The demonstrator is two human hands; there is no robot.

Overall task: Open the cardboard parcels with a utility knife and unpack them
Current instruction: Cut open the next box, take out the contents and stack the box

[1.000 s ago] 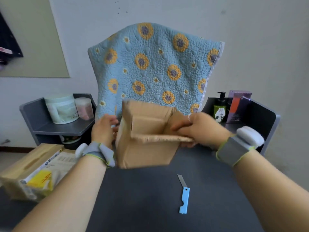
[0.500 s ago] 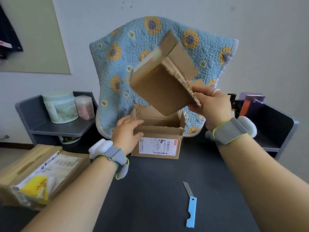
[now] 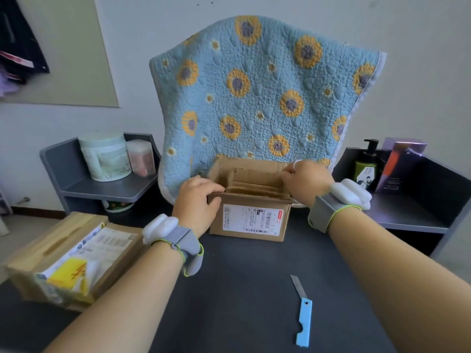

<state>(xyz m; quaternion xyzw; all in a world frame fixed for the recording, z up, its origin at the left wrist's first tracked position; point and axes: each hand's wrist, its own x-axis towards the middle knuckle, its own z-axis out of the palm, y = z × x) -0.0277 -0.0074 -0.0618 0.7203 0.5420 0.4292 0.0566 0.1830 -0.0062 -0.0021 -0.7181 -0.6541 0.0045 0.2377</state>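
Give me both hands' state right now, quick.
Left hand: fingers curled over the left edge of the open cardboard box, gripping it.
Right hand: fingers pinching cardboard at the box's right rim.

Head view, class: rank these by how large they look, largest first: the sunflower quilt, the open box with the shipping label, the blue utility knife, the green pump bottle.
1. Sunflower quilt
2. Open box
3 and 4. Blue utility knife and green pump bottle look alike; the knife lies nearer the camera, so unranked.
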